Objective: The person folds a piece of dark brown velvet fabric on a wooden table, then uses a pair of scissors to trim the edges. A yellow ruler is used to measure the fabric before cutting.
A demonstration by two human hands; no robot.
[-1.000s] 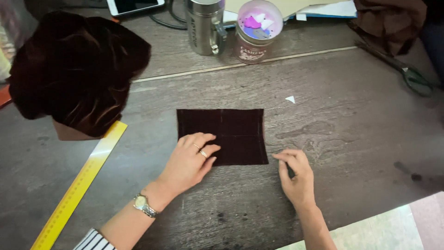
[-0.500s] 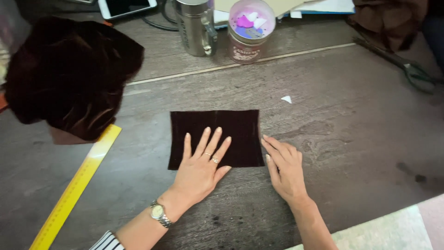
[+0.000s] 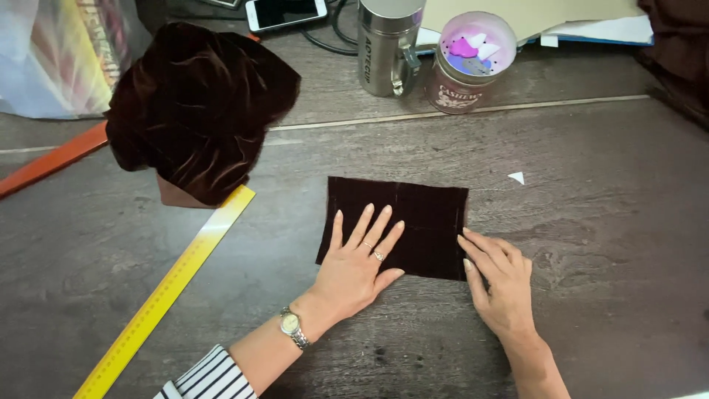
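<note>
On the grey worktop (image 3: pixel 605 244) a dark velvet rectangle (image 3: pixel 421 214) lies flat, long axis running left-right. Left hand (image 3: pixel 358 266) presses it, fingers spread; right hand (image 3: pixel 502 284) fingers, together, touch its right edge. Yellow ruler (image 3: pixel 166 292) lies well left.

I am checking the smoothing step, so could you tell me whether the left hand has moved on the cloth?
Yes. The left hand has flattened, fingers spread, onto the dark cloth rectangle.
</note>
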